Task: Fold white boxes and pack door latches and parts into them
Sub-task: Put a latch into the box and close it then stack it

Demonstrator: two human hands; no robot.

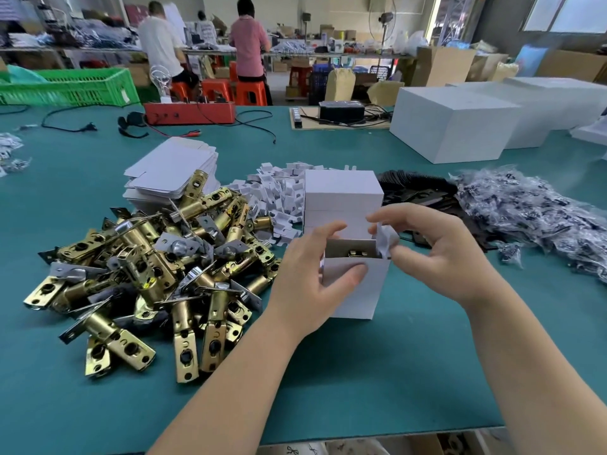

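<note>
A: Green workbench [328, 372], open white box [356, 290] upright at centre, latch inside.
B: Left hand [305, 277] gripping front wall; right hand [437, 254] pinching right flap [386, 239], nearer for tucking inward.

Workshop hall with long tables and daylight at the right

A teal-topped table [361, 372] fills the foreground; beyond it two people [203, 44] sit on orange stools [249, 91] at another cluttered table, near a green crate [69, 87], a standing fan [382, 24], cardboard cartons [443, 65] and bright windows [565, 11].
</note>
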